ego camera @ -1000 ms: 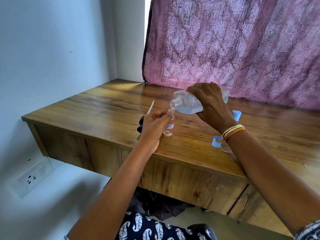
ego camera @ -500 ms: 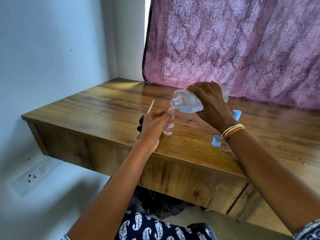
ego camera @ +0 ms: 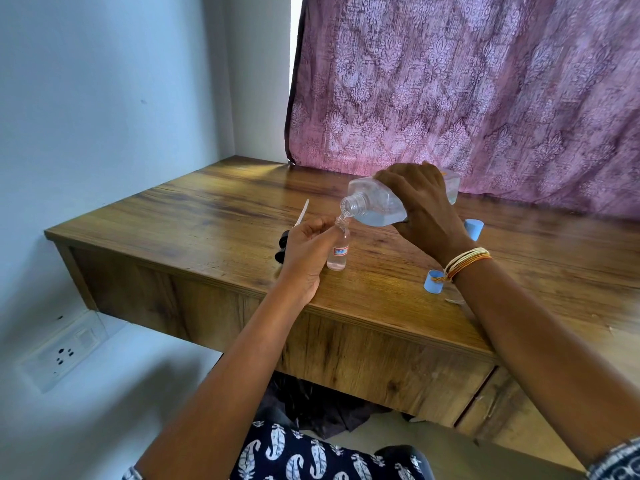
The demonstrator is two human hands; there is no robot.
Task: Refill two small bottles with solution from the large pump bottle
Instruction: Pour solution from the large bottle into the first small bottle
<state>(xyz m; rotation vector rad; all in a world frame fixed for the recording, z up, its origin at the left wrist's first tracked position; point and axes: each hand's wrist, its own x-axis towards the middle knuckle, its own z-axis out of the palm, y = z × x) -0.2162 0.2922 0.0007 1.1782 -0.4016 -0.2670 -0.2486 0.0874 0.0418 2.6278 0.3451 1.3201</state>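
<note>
While tipped over it — large bottle [ego camera: 377,209], clear, uncapped, above small bottle [ego camera: 337,252].

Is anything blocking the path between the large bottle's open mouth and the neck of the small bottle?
Nothing visible. The large bottle, tilted in the right hand, has its mouth right at the small bottle neck, which the left hand steadies from the side.

The wooden desk [ego camera: 214,216] carries a small clear bottle [ego camera: 337,252] standing upright near its front edge, two light-blue caps [ego camera: 433,281] well apart on the right, and a black pump head [ego camera: 281,244] with its white tube.
</note>
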